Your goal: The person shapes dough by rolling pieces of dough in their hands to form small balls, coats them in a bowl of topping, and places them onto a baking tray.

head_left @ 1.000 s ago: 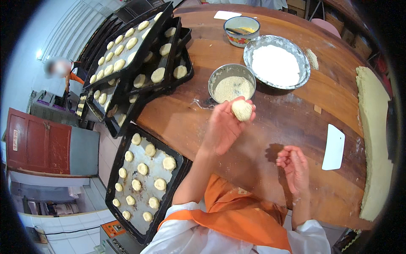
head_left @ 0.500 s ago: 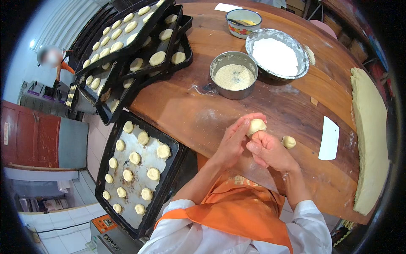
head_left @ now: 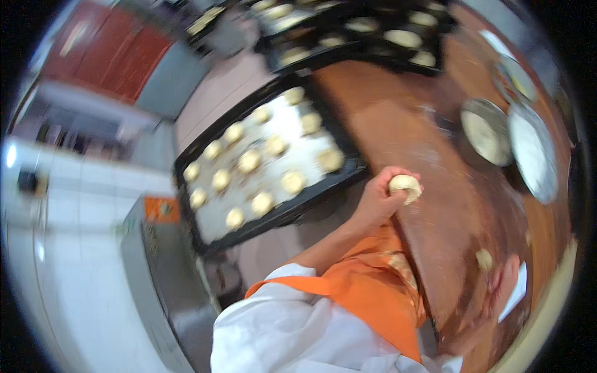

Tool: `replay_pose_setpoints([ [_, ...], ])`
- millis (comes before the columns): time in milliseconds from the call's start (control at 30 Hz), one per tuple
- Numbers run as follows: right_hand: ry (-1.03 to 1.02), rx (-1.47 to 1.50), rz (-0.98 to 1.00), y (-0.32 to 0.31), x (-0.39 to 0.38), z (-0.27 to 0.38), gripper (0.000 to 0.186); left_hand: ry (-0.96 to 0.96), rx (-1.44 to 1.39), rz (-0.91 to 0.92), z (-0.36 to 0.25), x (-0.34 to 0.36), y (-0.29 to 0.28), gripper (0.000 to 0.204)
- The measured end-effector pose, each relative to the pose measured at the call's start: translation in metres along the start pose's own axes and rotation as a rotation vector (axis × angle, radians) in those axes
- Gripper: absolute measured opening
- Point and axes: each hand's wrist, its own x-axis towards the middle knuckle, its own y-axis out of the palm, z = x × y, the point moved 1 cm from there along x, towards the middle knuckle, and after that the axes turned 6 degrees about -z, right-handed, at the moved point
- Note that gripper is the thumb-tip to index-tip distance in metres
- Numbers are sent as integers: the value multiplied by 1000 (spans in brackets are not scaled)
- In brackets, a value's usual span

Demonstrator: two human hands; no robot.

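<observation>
My left hand [head_left: 380,198] is closed around a pale dough ball [head_left: 405,188], held over the table's near edge beside the baking tray. The ball bulges out between thumb and fingers. Farther right, my right hand [head_left: 500,289] is smeared by motion low over the table, so its fingers cannot be read. It is nearest to a small dough lump [head_left: 484,260] and a white flat scraper [head_left: 515,293], which it partly overlaps. On my left, a black baking tray [head_left: 210,247] lined with pale paper carries several round dough pieces [head_left: 250,161] in rows.
Stacked trays [head_left: 429,62] with more dough pieces stand at the far side. A metal pot of crumbs [head_left: 486,132], a bowl of white powder [head_left: 533,154] and an enamel bowl [head_left: 517,78] sit at the right. A long dough slab [head_left: 550,304] lies at the right edge. A steel machine [head_left: 171,273] stands left.
My view has swung left, bringing the tray to the middle. My hands have separated: the left keeps the dough ball, while the right has moved off to the right, near the small lump and scraper.
</observation>
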Motion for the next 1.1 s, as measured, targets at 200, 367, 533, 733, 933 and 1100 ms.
replay_pose_setpoints([
  [200, -71, -395, -11, -65, 28, -26, 16, 446, 831, -701, -31, -93, -151, 26],
  [367, -96, -338, 146, -51, 41, -14, 19, 249, 821, -1316, -62, -198, -269, 44],
  [533, -114, -322, 159, -28, 30, -10, 24, 43, 760, -1491, -64, -253, -365, 40],
  [733, -97, -326, 180, -25, 28, -3, 23, -153, 1378, -1346, -46, -282, -427, 31],
  [933, -302, -718, 35, -29, 19, -10, 29, 147, 1643, -1140, -52, -235, -359, 36],
  [1100, -565, -1270, 371, -14, 3, -29, 38, 167, 1496, -835, -19, -195, -337, 40],
])
